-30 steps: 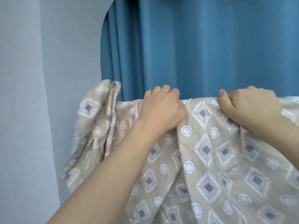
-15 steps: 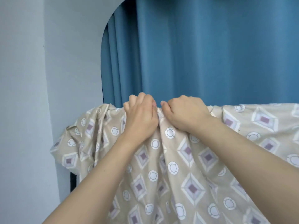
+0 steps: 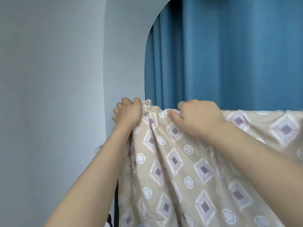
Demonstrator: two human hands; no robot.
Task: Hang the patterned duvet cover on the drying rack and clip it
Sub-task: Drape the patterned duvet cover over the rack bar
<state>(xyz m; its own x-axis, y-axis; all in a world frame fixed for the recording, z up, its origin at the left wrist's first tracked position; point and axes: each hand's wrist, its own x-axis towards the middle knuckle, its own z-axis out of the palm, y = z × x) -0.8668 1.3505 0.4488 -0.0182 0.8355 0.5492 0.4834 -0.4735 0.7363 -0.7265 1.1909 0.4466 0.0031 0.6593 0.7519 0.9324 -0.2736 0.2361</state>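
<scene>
Your left hand [image 3: 127, 113] grips the duvet cover [image 3: 188, 169] at its left edge, fingers curled; right hand [image 3: 199, 118] pinches the top fold. Pull the edge taut leftward, level along the hidden rack, then clip.

Two bare forearms rise from the lower edge of the frame, no sleeve, cuff or glove showing anywhere along their visible length. The left hand [image 3: 127, 113] and right hand [image 3: 199, 117] carry no rings, and neither wrist bears a watch, band or bracelet. One thumbnail, on the right hand, shows short and unpainted; the other nails are turned out of sight. Both arms are slim and smooth, without visible marks, and are cut off by the frame before the elbow.
</scene>
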